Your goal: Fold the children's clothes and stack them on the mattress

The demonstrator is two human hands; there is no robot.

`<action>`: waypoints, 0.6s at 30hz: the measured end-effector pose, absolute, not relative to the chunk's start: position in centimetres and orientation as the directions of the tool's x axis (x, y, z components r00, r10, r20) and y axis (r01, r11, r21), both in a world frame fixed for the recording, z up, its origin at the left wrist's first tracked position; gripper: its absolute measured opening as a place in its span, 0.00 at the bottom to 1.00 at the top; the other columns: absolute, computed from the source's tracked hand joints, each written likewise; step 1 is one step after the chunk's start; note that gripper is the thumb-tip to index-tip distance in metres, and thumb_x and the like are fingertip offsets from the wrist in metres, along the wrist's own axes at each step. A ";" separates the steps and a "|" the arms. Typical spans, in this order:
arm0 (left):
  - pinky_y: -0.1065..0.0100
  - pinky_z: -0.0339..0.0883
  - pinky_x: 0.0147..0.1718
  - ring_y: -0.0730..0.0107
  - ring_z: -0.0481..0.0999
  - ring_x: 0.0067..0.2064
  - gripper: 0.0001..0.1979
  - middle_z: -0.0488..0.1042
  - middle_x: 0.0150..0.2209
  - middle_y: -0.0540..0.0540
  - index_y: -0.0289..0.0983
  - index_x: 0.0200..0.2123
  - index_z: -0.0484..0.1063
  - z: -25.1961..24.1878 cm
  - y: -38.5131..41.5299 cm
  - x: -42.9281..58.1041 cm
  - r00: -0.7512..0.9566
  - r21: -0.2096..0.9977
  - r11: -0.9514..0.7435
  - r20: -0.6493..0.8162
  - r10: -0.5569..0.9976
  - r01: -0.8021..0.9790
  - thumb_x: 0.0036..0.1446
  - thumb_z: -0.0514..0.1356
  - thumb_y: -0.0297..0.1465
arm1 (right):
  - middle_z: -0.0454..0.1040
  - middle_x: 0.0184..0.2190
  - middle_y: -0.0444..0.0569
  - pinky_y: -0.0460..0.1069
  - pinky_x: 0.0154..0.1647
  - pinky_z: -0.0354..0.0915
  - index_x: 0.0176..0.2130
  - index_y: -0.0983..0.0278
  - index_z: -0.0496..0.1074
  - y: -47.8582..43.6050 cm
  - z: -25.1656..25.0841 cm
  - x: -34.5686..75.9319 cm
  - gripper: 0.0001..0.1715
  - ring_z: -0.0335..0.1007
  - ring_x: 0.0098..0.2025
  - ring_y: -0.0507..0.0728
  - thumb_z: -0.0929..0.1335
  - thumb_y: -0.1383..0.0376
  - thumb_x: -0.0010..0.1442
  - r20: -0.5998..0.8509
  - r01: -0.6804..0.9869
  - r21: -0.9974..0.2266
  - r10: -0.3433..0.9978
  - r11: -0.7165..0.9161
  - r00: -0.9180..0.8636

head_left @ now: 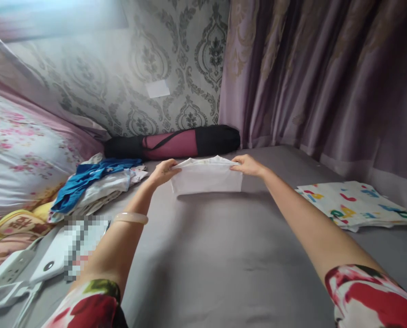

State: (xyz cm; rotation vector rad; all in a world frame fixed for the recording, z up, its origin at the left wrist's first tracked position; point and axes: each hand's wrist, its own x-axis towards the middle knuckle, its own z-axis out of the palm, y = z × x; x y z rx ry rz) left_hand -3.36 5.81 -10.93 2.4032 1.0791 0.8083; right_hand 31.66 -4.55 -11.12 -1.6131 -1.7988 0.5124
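Note:
A folded white cloth (208,178), perhaps a garment, is stretched between my two hands above the grey bed sheet (224,255). My left hand (164,172) pinches its upper left corner between thumb and fingers. At the upper right corner, my right hand (247,164) grips it the same way. The top edge is uneven, with small raised folds, and the lower part hangs straight down close to the sheet. A pale bangle (131,218) circles my left forearm.
Left lie crumpled blue and white clothes (97,180), a floral pillow (26,155), a power strip (10,273) and a white device (53,257). A black and maroon roll bag (176,143) rests against the wall. Right is a folded colourful-print cloth (357,198) near purple curtains (309,77).

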 end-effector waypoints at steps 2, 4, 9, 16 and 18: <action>0.71 0.63 0.31 0.69 0.68 0.33 0.14 0.72 0.31 0.49 0.37 0.36 0.71 -10.0 4.4 -3.8 0.521 0.552 -0.664 0.418 0.744 0.505 0.53 0.58 0.42 | 0.79 0.33 0.45 0.47 0.38 0.65 0.38 0.65 0.77 -6.1 -10.3 31.4 0.13 0.73 0.37 0.55 0.70 0.62 0.53 0.314 0.717 -0.657 0.949 0.234 -0.022; 0.71 0.63 0.31 0.71 0.68 0.32 0.13 0.72 0.31 0.50 0.37 0.36 0.71 -9.5 2.7 -4.2 0.517 0.521 -0.695 0.466 0.718 0.496 0.55 0.58 0.41 | 0.79 0.35 0.46 0.48 0.41 0.65 0.40 0.65 0.77 -8.0 -10.2 31.0 0.13 0.73 0.38 0.56 0.68 0.62 0.55 0.400 0.740 -0.610 0.916 0.283 -0.021; 0.69 0.66 0.35 0.71 0.69 0.30 0.11 0.73 0.31 0.49 0.38 0.38 0.71 -11.7 -3.5 -6.3 0.660 0.380 -0.757 0.375 0.651 0.531 0.60 0.54 0.39 | 0.79 0.40 0.47 0.51 0.45 0.67 0.43 0.61 0.76 -14.1 -14.1 29.9 0.14 0.74 0.42 0.57 0.64 0.66 0.60 0.425 0.785 -0.501 0.894 0.364 -0.143; 0.56 0.49 0.64 0.65 0.71 0.57 0.21 0.75 0.54 0.45 0.41 0.54 0.69 -18.1 -10.4 -8.6 0.747 0.326 -0.742 0.137 0.650 0.586 0.61 0.46 0.26 | 0.75 0.52 0.50 0.57 0.60 0.61 0.50 0.59 0.74 -20.8 -19.1 28.3 0.24 0.68 0.57 0.57 0.57 0.73 0.62 0.260 0.853 -0.306 0.899 0.423 -0.352; 0.55 0.48 0.65 0.66 0.65 0.62 0.24 0.71 0.58 0.46 0.41 0.56 0.68 -18.7 -11.2 -8.9 0.750 0.304 -0.736 0.092 0.655 0.605 0.59 0.45 0.23 | 0.72 0.56 0.49 0.57 0.62 0.58 0.53 0.57 0.73 -21.7 -19.1 28.2 0.28 0.64 0.60 0.56 0.57 0.74 0.61 0.183 0.871 -0.285 0.914 0.401 -0.361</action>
